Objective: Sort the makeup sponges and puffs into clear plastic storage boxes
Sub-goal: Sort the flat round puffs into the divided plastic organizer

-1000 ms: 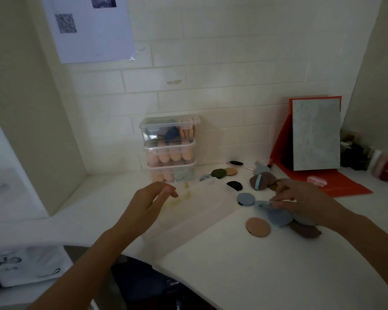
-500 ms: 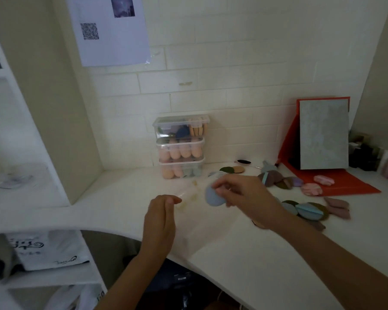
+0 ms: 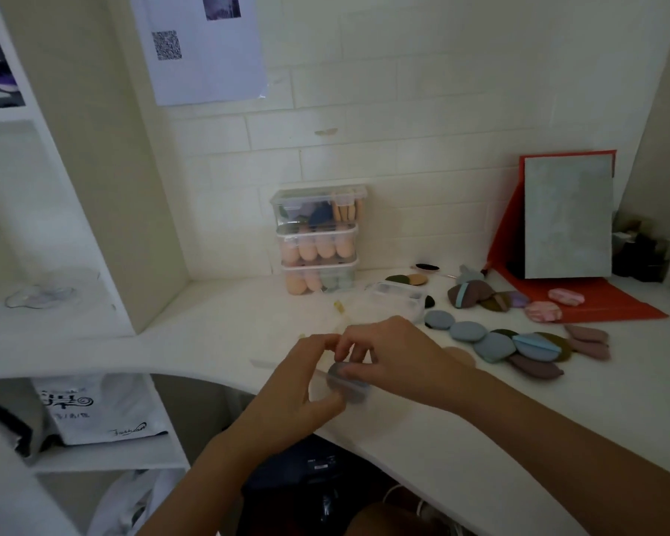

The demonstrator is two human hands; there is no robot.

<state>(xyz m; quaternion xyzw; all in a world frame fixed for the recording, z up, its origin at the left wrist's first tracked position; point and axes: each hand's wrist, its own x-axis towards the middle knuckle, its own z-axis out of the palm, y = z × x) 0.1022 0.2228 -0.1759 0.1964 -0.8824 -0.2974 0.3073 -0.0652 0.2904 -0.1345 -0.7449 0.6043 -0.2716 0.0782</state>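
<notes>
My right hand [image 3: 393,361] has a grey-blue round puff [image 3: 345,377] pinched between thumb and fingers [image 3: 347,348], held low over the near edge of the worktop [image 3: 480,439]. My left hand [image 3: 306,384] is curled in beside it, fingertips touching or nearly touching something clear and thin at the puff. It looks like a clear sleeve or an open box, but it is too blurred and see-through for me to name, and I cannot tell whether my left fingers actually grip it or only steady it.

The rest of the loose puffs [image 3: 496,344] lie in a row to the right, blue, olive and mauve overlapping each other, with two pink ones [image 3: 544,310] on the red mat [image 3: 612,303] further back. Three filled clear storage boxes [image 3: 318,241] are stacked against the far wall, and a small open clear box [image 3: 397,301] sits just beyond my hands.

What worries me is how close to the worktop's near edge I am working. If the puff slips from my pinch, it could drop off the edge to the floor rather than land on the surface. The clear piece is hard to see against the white top, so I could easily miss its opening and push the puff against its rim, folding it. Reaching back for the next puff, my right forearm [image 3: 538,431] could sweep the overlapping row.
</notes>
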